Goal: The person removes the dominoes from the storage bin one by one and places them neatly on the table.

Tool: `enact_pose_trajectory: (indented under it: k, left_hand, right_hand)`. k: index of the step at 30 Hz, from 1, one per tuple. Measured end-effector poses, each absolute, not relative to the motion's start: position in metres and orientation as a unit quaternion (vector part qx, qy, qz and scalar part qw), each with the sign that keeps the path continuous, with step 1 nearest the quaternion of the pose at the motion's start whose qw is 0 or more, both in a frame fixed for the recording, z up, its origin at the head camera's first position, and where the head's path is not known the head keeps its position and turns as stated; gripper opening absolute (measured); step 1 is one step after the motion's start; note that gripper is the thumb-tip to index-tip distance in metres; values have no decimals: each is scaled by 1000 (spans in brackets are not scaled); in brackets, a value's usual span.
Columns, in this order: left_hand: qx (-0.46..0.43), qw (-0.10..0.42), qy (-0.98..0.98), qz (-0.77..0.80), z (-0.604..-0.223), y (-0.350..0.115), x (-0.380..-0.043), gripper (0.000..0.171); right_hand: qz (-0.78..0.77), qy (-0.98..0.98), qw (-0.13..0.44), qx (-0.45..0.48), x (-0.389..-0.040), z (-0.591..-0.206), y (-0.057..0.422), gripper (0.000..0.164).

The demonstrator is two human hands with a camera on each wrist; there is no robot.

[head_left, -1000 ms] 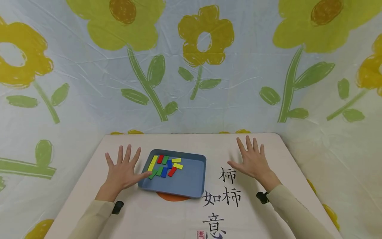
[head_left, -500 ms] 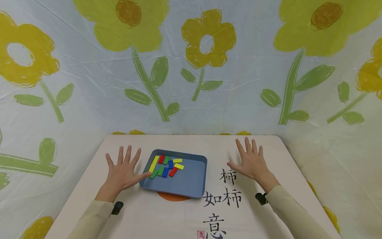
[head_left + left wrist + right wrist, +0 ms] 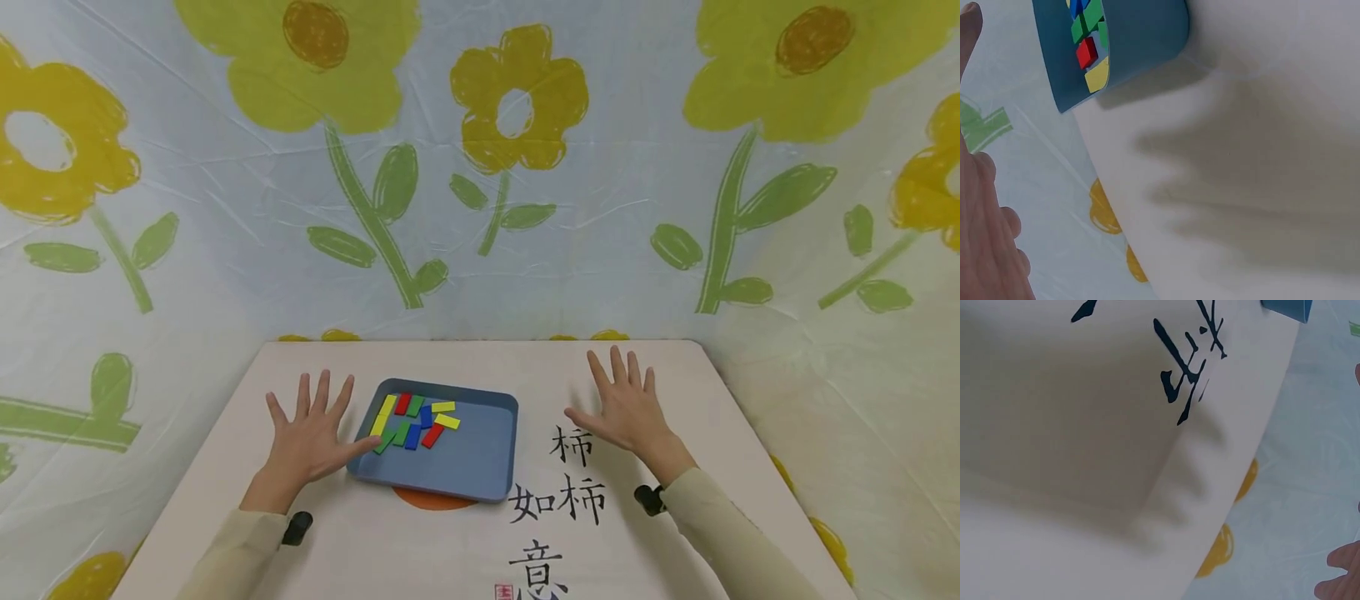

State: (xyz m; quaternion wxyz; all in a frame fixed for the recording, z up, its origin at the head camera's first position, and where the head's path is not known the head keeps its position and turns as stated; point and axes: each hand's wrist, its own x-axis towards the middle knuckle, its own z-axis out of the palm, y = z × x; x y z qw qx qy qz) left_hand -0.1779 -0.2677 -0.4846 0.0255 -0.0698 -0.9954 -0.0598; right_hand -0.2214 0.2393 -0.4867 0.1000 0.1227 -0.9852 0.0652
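Observation:
A blue-grey tray lies left of the middle of the table. Several small flat rectangular blocks in yellow, red, green and blue sit loosely in its left and upper part. My left hand is spread left of the tray, its thumb overlapping the tray's left rim and the lower-left blocks in the head view. Over the right part of the table my right hand is spread too, apart from the tray. Neither hand holds anything. Shadows under both hands show in the wrist views.
The pale tabletop carries black brush characters and an orange patch partly under the tray. A flowered cloth stands behind the table and along both sides. A small black device sits at the left wrist, another at the right.
The right hand has shifted slightly left. The left hand stays nearly still. The head view has moved a little; tray and blocks keep their arrangement.

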Motion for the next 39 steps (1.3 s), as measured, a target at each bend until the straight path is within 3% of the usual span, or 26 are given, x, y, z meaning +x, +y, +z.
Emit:
enact_pose_trajectory:
  k: [16, 32, 39]
  left_hand:
    - [-63, 4, -989, -137, -527, -255, -173, 121]
    - [-30, -40, -958, -283, -554, -243, -164, 126]
    - [-30, -57, -938, -340, -559, -248, -166, 125]
  right_hand:
    - [153, -976, 51, 143, -224, -488, 213, 106]
    - [305, -928, -33, 209, -239, -489, 143, 106]
    - [314, -915, -18, 250, -249, -490, 115, 92]
